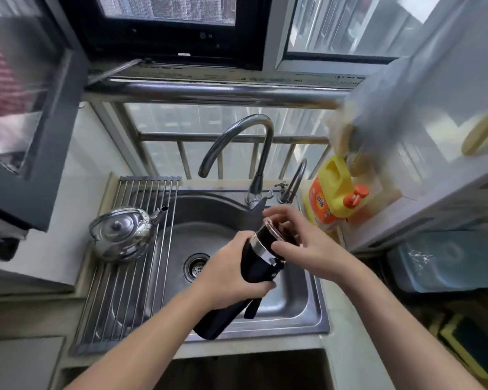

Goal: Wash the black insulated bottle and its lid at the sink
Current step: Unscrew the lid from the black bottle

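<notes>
The black insulated bottle [254, 266] is held tilted over the steel sink [299, 302], its top pointing toward the tap. My left hand [231, 268] is wrapped around the middle of the bottle's body. My right hand [299, 235] grips the dark lid [271, 230] at the top, just above a silver ring. A black strap hangs down from the bottle. Whether the lid is screwed on or loose cannot be told.
A curved steel faucet [237, 142] and a smaller tap [296, 178] stand behind the basin. A steel kettle [121, 235] sits on a roll-up rack [130, 263] at the left. A yellow detergent bottle [333, 192] stands at the right, next to a blue tub [445, 260].
</notes>
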